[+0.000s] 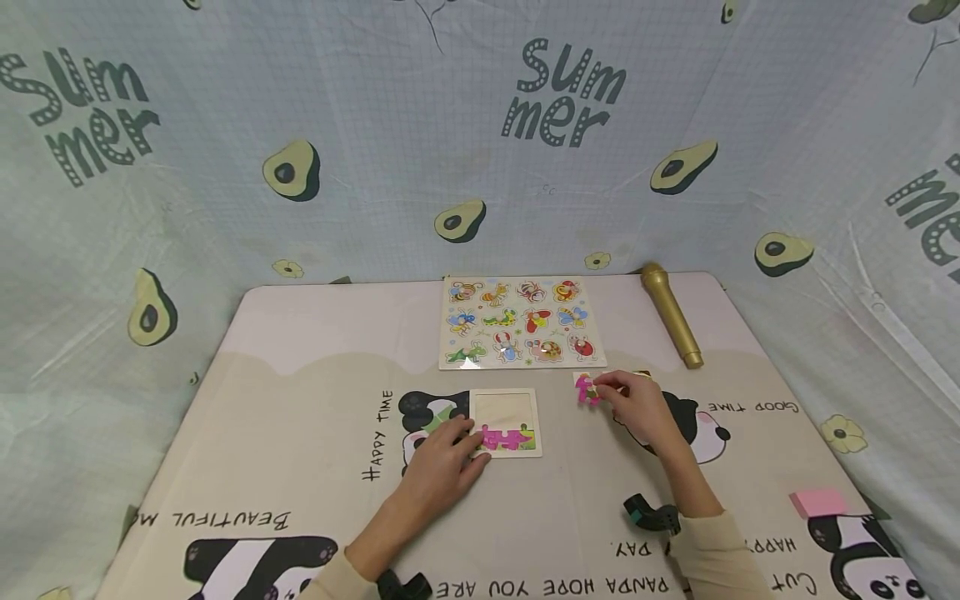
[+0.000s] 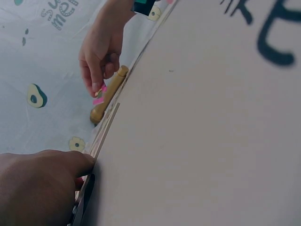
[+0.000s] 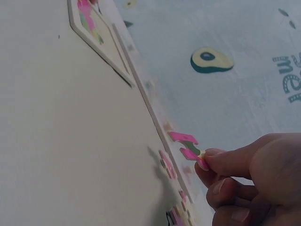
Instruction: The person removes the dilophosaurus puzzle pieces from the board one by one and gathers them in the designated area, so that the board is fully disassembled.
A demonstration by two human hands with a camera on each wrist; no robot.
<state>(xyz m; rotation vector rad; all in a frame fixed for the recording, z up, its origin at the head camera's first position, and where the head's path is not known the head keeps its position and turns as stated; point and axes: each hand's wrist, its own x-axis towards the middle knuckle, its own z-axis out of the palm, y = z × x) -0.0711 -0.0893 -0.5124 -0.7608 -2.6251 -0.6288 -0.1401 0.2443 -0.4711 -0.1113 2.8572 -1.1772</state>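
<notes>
My right hand (image 1: 639, 407) pinches a pink and green jigsaw puzzle piece (image 3: 189, 145) between thumb and fingertips, held up above the table. Several loose pieces (image 3: 167, 165) lie below that hand, mostly hidden by it in the head view. The square wooden puzzle frame (image 1: 537, 417) lies flat to the left, with joined pink and green pieces (image 1: 506, 438) along its near side. At the frame's left side, my left hand (image 1: 442, 460) rests with its fingers spread, fingertips touching the frame and the thumb by its near edge.
Behind the frame lies a board with insect pictures (image 1: 522, 323). A gold microphone-shaped stick (image 1: 672, 317) is at the back right, and a pink block (image 1: 817, 502) sits by the right edge. A printed panda cloth (image 1: 300, 433) covers the table; an avocado-print curtain (image 1: 375, 125) surrounds it.
</notes>
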